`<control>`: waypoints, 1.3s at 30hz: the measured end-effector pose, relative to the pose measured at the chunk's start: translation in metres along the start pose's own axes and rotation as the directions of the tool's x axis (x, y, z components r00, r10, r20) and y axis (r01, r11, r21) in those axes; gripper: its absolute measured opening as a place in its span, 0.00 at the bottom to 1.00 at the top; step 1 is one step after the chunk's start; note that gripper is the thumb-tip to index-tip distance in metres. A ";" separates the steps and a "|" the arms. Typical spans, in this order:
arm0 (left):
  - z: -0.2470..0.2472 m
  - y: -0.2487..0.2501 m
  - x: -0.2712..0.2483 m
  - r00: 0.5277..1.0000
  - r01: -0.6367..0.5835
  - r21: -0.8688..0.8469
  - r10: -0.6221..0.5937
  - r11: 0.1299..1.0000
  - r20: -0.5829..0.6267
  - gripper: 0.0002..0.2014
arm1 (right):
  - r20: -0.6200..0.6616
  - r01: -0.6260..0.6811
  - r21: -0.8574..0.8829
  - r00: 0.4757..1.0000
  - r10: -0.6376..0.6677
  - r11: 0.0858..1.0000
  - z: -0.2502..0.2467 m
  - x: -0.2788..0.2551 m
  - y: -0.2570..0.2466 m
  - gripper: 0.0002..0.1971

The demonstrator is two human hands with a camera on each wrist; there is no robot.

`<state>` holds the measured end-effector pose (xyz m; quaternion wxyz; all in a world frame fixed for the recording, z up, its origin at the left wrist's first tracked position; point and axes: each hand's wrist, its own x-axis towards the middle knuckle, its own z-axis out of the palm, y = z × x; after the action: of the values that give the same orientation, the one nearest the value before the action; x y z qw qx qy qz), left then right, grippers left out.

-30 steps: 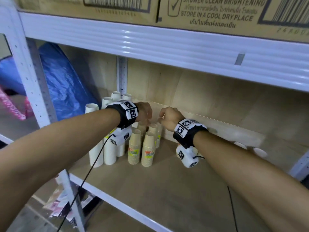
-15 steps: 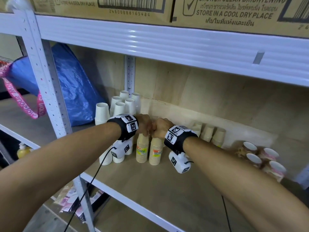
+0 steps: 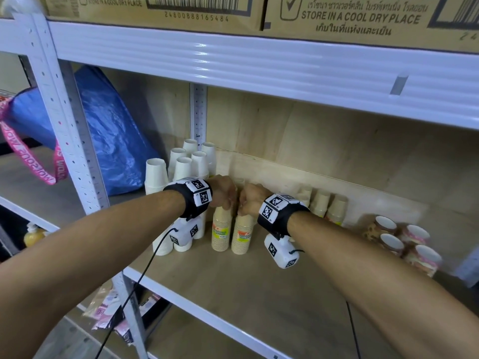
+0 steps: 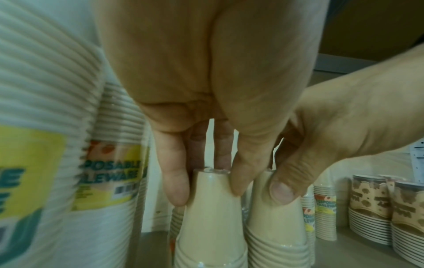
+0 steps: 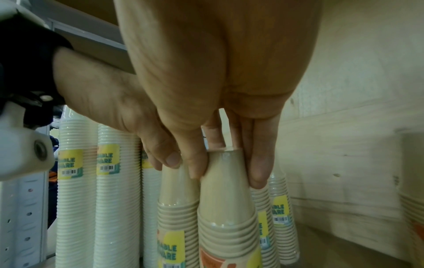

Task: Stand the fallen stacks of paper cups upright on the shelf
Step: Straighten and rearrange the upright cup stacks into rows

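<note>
Two beige cup stacks stand upright side by side on the wooden shelf (image 3: 259,301). My left hand (image 3: 223,193) pinches the top of the left beige stack (image 3: 221,230) from above, fingers around its upturned base (image 4: 207,192). My right hand (image 3: 253,201) grips the top of the right beige stack (image 3: 242,235) the same way (image 5: 227,174). The two hands touch knuckle to knuckle. Several brown-patterned cup stacks (image 3: 388,230) lie on their sides at the far right, openings toward me.
Tall white cup stacks (image 3: 155,177) stand close at the left, by the shelf post (image 3: 198,112). More beige stacks (image 3: 321,203) stand against the back wall. A blue bag (image 3: 114,141) fills the neighbouring bay. Cardboard boxes (image 3: 337,14) sit on the shelf above.
My hands have drawn together until they touch over the tops of the two beige stacks. The head view has swung right, bringing the fallen patterned stacks into sight.
</note>
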<state>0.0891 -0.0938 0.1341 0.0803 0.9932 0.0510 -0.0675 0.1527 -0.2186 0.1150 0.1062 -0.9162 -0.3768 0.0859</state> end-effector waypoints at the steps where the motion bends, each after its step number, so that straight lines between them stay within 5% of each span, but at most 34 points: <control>1: 0.000 0.001 0.002 1.000 0.001 -0.009 -0.001 1.000 -0.005 0.16 | 0.001 -0.008 0.007 1.000 0.008 1.000 -0.001 -0.001 0.002 0.16; 13: -0.011 0.065 0.037 0.989 -0.143 -0.074 0.141 0.987 -0.036 0.13 | -0.026 -0.166 -0.002 0.986 0.166 0.986 -0.040 -0.034 0.060 0.26; 28: -0.004 0.162 0.083 0.926 -0.376 -0.096 0.369 0.922 -0.075 0.13 | -0.128 -0.426 -0.019 0.899 0.420 0.905 -0.070 -0.084 0.152 0.21; 39: 0.008 0.191 0.123 0.923 -0.379 -0.022 0.376 0.925 -0.082 0.08 | -0.130 -0.483 0.082 0.862 0.490 0.872 -0.065 -0.081 0.197 0.15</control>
<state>0.2304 -0.2713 0.1379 0.1082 0.9846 -0.1369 -0.0117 0.2433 -0.4211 0.1325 0.1297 -0.9826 -0.1228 0.0510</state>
